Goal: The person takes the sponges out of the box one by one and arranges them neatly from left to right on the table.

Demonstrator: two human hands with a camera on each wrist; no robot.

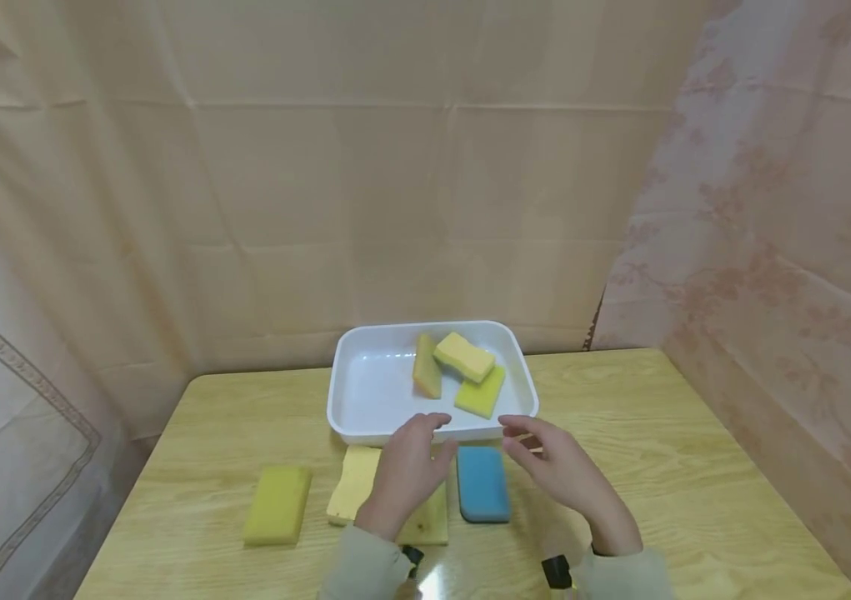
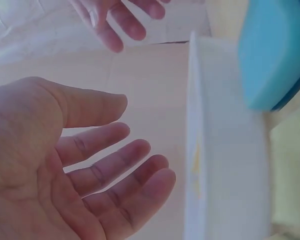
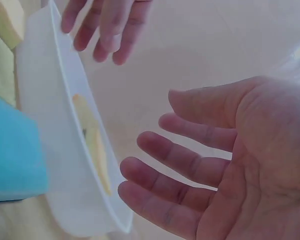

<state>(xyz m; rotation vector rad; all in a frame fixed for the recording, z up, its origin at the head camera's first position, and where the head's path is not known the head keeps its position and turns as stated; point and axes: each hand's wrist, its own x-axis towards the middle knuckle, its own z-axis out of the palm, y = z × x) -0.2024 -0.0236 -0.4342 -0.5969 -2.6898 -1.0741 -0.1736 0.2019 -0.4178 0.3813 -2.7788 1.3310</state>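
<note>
Both hands hover near the front rim of a white tray [image 1: 368, 396], holding nothing. My left hand [image 1: 412, 467] is over the sponges at the tray's front left, its fingers relaxed and apart from the thumb in the left wrist view. The right hand [image 1: 563, 467] hangs to the right of a blue sponge [image 1: 483, 483], palm turned inward, fingers loosely bent. Inside the tray lie a tan-edged sponge [image 1: 427, 367] on its side and a pale yellow sponge [image 1: 464, 357] overlapping a flat bright yellow sponge [image 1: 481, 393].
On the wooden table [image 1: 695, 467], a cream sponge [image 1: 356, 483] and a yellowish sponge [image 1: 428, 521] lie partly hidden under the left hand. Farther left is another yellow sponge [image 1: 278, 505]. A beige curtain [image 1: 395, 183] hangs behind the tray, and a floral cloth [image 1: 793, 250] at right.
</note>
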